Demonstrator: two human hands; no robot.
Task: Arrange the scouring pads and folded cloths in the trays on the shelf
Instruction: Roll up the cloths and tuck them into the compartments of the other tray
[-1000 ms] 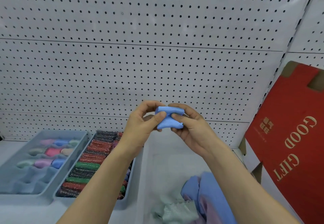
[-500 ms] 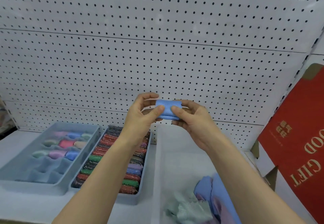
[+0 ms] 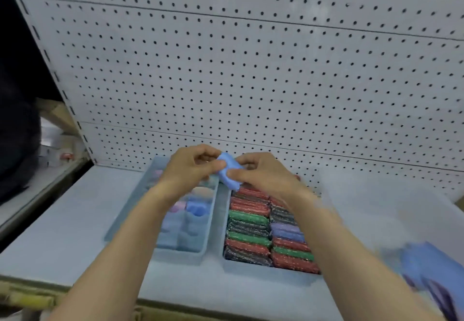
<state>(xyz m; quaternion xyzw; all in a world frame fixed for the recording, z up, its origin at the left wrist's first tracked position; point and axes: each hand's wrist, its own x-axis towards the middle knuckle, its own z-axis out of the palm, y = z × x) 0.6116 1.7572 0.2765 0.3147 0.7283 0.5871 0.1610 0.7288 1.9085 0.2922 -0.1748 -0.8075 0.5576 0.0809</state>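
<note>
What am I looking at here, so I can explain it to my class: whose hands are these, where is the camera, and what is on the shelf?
There is no machine here: a person works with two bare hands. All the pictures come from one wide-angle camera worn on the person's head, looking forward and down, so the arms reach in from the bottom edge.

The left hand and right hand together pinch a small folded blue cloth above the trays.

On the pale grey shelf stand two pale blue plastic trays. The left compartment tray holds pastel folded cloths in its far cells. The right tray is packed with glittery red, green, dark and purple scouring pads.

At far right lies a blurred heap of loose blue cloths. Behind everything is a white perforated back panel.
</note>
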